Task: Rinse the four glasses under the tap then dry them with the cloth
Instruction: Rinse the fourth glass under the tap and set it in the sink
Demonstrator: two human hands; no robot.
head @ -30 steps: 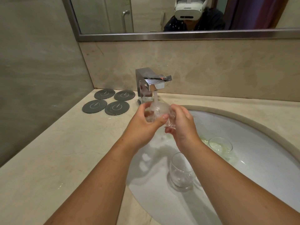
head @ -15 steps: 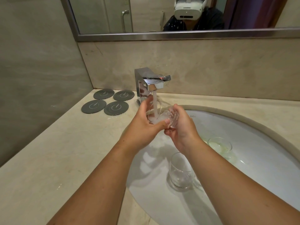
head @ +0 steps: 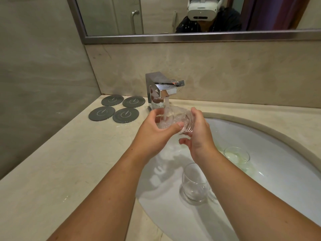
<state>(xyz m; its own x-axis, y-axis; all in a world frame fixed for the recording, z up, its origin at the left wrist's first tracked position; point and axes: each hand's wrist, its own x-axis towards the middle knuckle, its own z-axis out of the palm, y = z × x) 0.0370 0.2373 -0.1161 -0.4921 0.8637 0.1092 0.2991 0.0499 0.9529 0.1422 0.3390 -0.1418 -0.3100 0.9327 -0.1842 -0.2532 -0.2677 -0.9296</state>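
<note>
Four dark round coasters (head: 126, 115) sit in a two-by-two block on the beige counter (head: 69, 162), at 9 o'clock from the tap (head: 156, 87). The tap is running, and its stream (head: 166, 103) falls into the held glass (head: 173, 120), which is above the 10 o'clock edge of the white sink (head: 278, 153), just under the spout. The held glass lies on its side with its long axis roughly 9-to-3: mouth toward 9 o'clock, base toward 3 o'clock. The left hand (head: 152, 134) grasps the mouth end, fingers curled over the top and thumb beneath. The right hand (head: 199, 133) wraps its fingers around the base end, with the thumb hanging clear below. Inside the sink, a second glass (head: 194, 183) stands upright at 6 o'clock from the hands, partly behind the right forearm. A third glass (head: 237, 154) stands upright at 4 o'clock from the hands, well apart from the second, with pale yellowish liquid in it.
</note>
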